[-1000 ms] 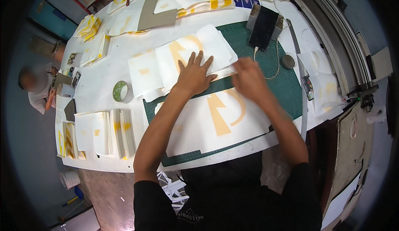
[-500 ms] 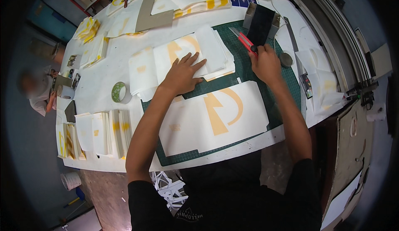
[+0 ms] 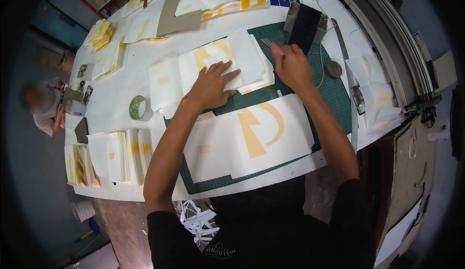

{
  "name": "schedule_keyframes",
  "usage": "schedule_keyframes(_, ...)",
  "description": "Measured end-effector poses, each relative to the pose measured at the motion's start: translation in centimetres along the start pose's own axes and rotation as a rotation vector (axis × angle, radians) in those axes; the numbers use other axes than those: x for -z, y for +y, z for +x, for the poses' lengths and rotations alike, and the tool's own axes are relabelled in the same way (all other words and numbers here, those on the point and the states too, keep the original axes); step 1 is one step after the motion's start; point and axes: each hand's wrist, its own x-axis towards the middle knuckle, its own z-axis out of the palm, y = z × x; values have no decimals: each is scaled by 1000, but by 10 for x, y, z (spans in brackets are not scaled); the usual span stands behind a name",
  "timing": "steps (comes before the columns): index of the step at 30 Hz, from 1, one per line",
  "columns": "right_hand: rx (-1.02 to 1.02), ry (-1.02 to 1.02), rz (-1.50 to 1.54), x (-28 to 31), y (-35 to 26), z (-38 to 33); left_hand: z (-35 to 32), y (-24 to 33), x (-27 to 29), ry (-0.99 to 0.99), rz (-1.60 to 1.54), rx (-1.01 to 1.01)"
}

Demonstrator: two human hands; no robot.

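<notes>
My left hand (image 3: 213, 82) lies flat with spread fingers on a stack of white printed sheets (image 3: 249, 58). In a closed grip, my right hand (image 3: 293, 67) holds a red utility knife (image 3: 277, 48), its blade pointing up and left, just right of the stack's corner. Under both hands spreads a green cutting mat (image 3: 268, 94). Nearer to me lies a cut white sheet (image 3: 218, 145) with a pale orange arrow-like print, its left end notched. The lower part of the knife's handle is hidden in my fist.
A dark phone (image 3: 305, 26) leans on a grey holder beyond my right hand. A round dark disc (image 3: 333, 68) sits on the mat's right. Left are a tape roll (image 3: 138, 107) and bundled prints (image 3: 128, 155). A person (image 3: 48, 102) is at the far left.
My right hand has moved left with the utility knife, toward the stack's right edge, and the blade has tilted flatter. My left hand stays on the stack.
</notes>
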Motion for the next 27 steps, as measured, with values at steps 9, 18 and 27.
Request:
schedule_keyframes(9,-229,-487,93,-9,-25,37,1,2,-1,28,15,4)
schedule_keyframes(18,-254,-291,334,-27,-12,26,1,-3,-6,97,-32,-33)
schedule_keyframes(27,-317,-394,527,-25,4,12,0,-4,-11,146,-58,-59)
